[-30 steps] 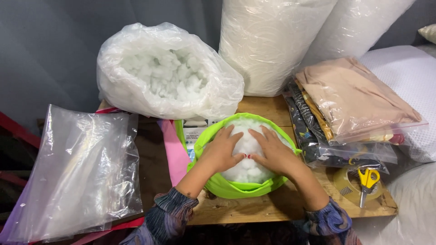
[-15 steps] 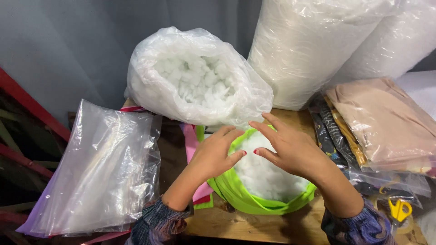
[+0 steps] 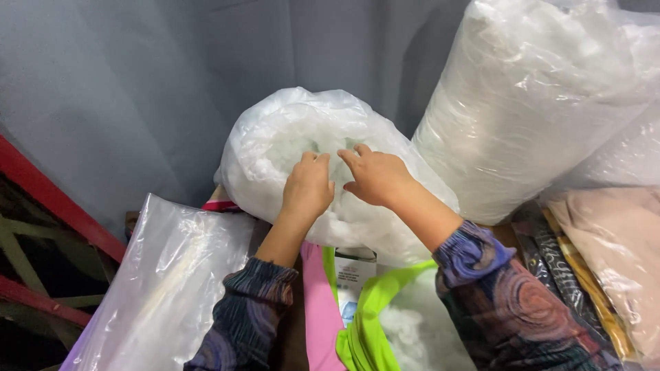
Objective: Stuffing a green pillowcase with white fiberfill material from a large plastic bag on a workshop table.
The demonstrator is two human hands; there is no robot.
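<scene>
Head view: left hand (image 3: 307, 187) and right hand (image 3: 373, 176) side by side, fingers dug into fill in clear bag (image 3: 275, 148), grip hidden, bag at tabletop back edge, green cover (image 3: 371, 323) with fill below forearms, flat plastic bag (image 3: 165, 288) at left, wrapped roll (image 3: 522, 117) at right.

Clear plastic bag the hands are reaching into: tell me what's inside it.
The bag holds white fluffy stuffing. Left hand and right hand cover its middle; the depth below is hidden.

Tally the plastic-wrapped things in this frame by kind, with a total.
Open bag of white stuffing, hands in it: 1
Large wrapped rolls of white wadding: 1
Empty clear bags: 1
Bagged folded fabrics: 2
Total: 5
</scene>
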